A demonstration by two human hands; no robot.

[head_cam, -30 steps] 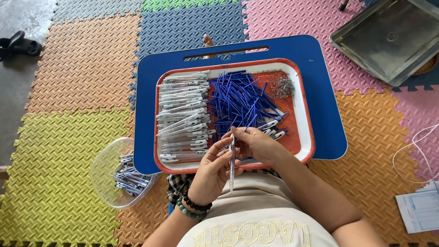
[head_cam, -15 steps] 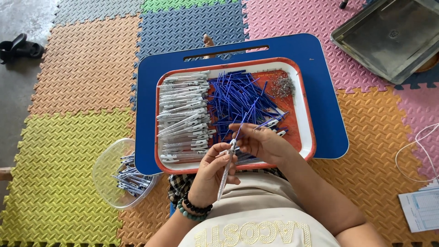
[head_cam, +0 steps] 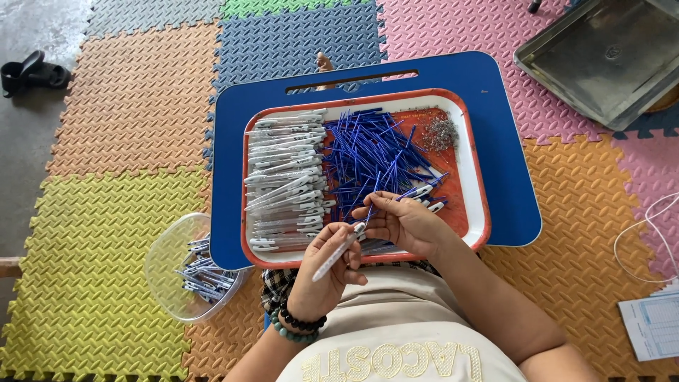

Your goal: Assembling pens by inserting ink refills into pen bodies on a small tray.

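Meanwhile, my left hand (head_cam: 327,272) gripped a white pen barrel (head_cam: 338,252) while my right hand (head_cam: 403,223) pinched a blue refill (head_cam: 373,205) at its tip, above the red-rimmed tray (head_cam: 478,177).

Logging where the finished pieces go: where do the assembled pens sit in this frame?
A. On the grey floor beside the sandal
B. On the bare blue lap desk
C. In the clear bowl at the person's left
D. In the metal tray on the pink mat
C: the clear bowl on the yellow mat holds a small heap of assembled pens; the metal tray holds none.
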